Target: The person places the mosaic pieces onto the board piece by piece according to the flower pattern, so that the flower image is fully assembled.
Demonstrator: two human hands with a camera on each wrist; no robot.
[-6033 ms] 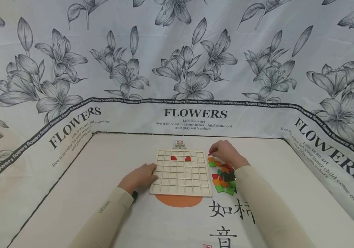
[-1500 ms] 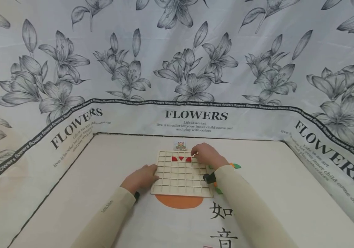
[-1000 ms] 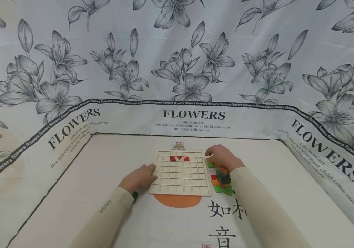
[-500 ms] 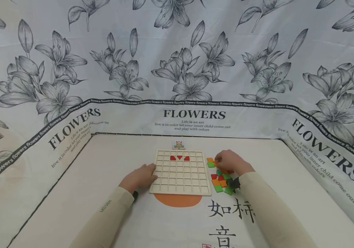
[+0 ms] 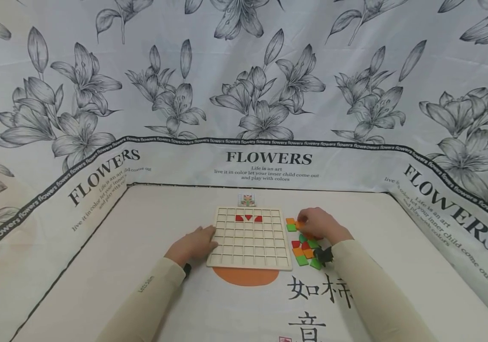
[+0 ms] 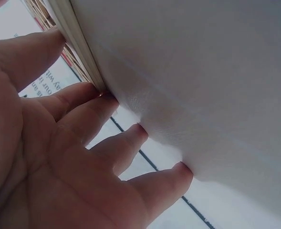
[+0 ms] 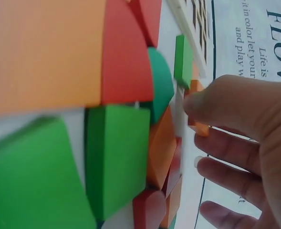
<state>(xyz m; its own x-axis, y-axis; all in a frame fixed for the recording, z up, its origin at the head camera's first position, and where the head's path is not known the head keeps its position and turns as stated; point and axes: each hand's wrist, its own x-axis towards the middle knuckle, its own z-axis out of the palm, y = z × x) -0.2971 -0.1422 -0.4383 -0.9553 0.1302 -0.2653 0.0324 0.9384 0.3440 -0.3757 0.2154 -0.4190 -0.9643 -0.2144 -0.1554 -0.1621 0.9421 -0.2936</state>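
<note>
A pale square grid board (image 5: 250, 244) lies on the table. Three red pieces sit in its second row from the far edge: a triangle (image 5: 248, 217) between two quarter-round ones. My left hand (image 5: 194, 244) rests against the board's left edge; in the left wrist view its thumb and nearer fingertips touch the rim, while other fingertips press the cloth. Right of the board, my right hand (image 5: 318, 223) pinches an orange tile (image 7: 200, 129) between thumb and index finger, low over the table. Its other fingers hang loosely curved.
Loose green, orange and red pieces, including a green tile (image 5: 302, 260), lie in a pile nearer me, beside the board's right edge. A small pattern card (image 5: 247, 200) lies beyond the board. Printed cloth (image 5: 269, 166) rises behind the table.
The red triangle has come onto the board between the two quarter-rounds. My right hand has gone from the board back to the pieces and taken the orange tile. My left hand stays put.
</note>
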